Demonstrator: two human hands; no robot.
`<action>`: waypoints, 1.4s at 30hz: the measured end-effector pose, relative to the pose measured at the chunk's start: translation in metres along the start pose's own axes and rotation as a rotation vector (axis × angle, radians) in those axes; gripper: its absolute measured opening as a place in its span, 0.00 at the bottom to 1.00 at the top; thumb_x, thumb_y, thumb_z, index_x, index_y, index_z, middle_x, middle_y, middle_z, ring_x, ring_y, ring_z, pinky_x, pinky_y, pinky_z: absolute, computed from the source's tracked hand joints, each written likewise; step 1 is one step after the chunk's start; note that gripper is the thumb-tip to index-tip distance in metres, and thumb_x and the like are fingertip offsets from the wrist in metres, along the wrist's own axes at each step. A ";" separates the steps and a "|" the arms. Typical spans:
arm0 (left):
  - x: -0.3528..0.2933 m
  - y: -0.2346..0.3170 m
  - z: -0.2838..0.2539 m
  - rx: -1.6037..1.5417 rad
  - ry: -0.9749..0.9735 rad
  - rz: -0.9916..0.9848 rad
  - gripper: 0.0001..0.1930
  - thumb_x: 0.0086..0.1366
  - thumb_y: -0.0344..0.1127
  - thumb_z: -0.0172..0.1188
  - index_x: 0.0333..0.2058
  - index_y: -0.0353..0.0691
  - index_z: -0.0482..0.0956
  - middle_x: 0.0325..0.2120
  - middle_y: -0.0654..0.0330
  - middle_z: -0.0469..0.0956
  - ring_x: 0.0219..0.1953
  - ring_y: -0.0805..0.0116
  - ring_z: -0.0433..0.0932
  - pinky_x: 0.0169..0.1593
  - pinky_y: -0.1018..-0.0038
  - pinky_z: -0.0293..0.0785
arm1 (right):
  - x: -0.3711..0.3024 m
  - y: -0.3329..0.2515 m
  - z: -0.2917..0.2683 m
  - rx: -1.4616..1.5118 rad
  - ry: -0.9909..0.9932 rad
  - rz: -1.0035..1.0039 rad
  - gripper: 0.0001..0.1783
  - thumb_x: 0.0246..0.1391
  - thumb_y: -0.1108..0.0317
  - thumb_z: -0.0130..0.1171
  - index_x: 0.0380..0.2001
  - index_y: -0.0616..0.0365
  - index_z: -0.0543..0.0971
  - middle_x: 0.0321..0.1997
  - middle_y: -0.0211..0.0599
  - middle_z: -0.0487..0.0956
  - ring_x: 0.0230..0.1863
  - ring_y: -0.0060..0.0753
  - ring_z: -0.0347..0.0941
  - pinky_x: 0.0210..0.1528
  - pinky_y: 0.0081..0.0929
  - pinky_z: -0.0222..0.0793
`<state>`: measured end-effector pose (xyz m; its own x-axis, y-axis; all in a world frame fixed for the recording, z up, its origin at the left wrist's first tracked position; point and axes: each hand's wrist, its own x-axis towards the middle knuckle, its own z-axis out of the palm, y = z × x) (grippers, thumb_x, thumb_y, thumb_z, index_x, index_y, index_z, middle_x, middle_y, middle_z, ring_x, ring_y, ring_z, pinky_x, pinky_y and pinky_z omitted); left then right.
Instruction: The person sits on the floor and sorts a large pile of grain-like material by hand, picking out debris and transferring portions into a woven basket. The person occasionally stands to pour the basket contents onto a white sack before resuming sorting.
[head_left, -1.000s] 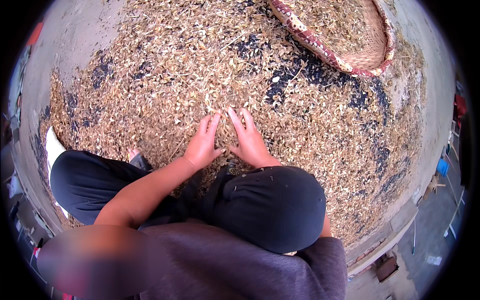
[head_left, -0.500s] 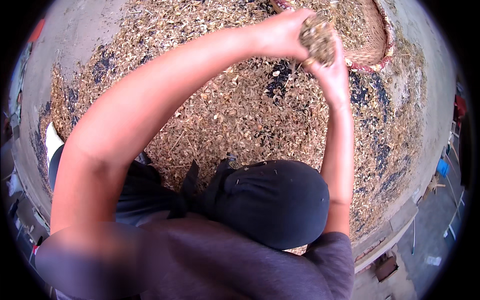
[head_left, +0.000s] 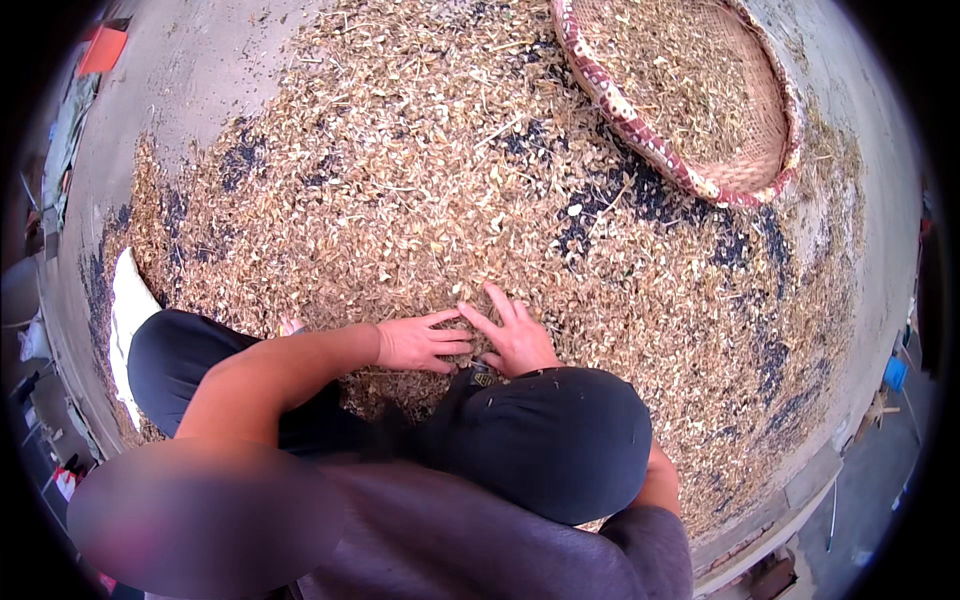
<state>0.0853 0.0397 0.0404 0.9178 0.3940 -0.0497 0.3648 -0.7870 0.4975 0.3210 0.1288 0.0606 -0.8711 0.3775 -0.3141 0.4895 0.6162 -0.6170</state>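
Dry tan husks [head_left: 400, 220], mixed with dark seeds [head_left: 650, 200], cover the ground in a wide layer. Close in front of my knees, my left hand [head_left: 425, 343] lies palm down on the husks, its fingers stretched to the right. Beside it my right hand [head_left: 520, 338] rests on the same layer with fingers spread, pointing up and left. The fingertips of both hands nearly meet. Neither hand shows anything held; what lies under the palms is hidden. A round woven basket [head_left: 768, 130] with a patterned red and cream rim holds more husks at the far right.
My dark-trousered knees [head_left: 560, 440] flank the near side of the heap. White cloth or sacking [head_left: 128, 310] lies by my left knee. Grey concrete ground [head_left: 200, 70] borders the husks. Beyond it are a red-orange object [head_left: 102, 50] and a blue one [head_left: 895, 374].
Both hands have come down and back from near the basket, where they held a clump of husks. The clump is gone from them, and they now lie on the layer by my knees.
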 end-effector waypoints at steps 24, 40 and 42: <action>-0.095 -0.252 -0.101 -0.257 0.511 -1.784 0.38 0.65 0.59 0.55 0.70 0.62 0.53 0.71 0.52 0.49 0.74 0.49 0.39 0.72 0.46 0.36 | 0.338 0.150 -0.152 -0.117 0.507 0.493 0.35 0.59 0.42 0.53 0.68 0.36 0.64 0.76 0.45 0.50 0.74 0.54 0.46 0.70 0.59 0.47; -0.157 -0.134 -0.033 -0.031 1.185 -1.705 0.16 0.65 0.41 0.58 0.50 0.49 0.77 0.61 0.53 0.67 0.66 0.50 0.60 0.70 0.53 0.50 | 0.434 0.040 -0.132 -0.229 0.474 -0.330 0.32 0.57 0.49 0.59 0.64 0.39 0.69 0.73 0.45 0.58 0.72 0.56 0.51 0.71 0.52 0.47; -0.176 -0.136 -0.027 0.042 0.970 -2.018 0.28 0.67 0.48 0.57 0.63 0.48 0.65 0.65 0.48 0.61 0.70 0.47 0.53 0.71 0.53 0.48 | 0.491 0.029 -0.143 -0.296 0.286 -0.015 0.38 0.55 0.42 0.59 0.68 0.28 0.62 0.77 0.43 0.47 0.76 0.57 0.43 0.73 0.55 0.42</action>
<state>-0.1305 0.0903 0.0049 -0.8792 0.4764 0.0036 0.4487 0.8256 0.3420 -0.0869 0.4305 -0.0085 -0.8529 0.5177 -0.0677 0.5030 0.7799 -0.3726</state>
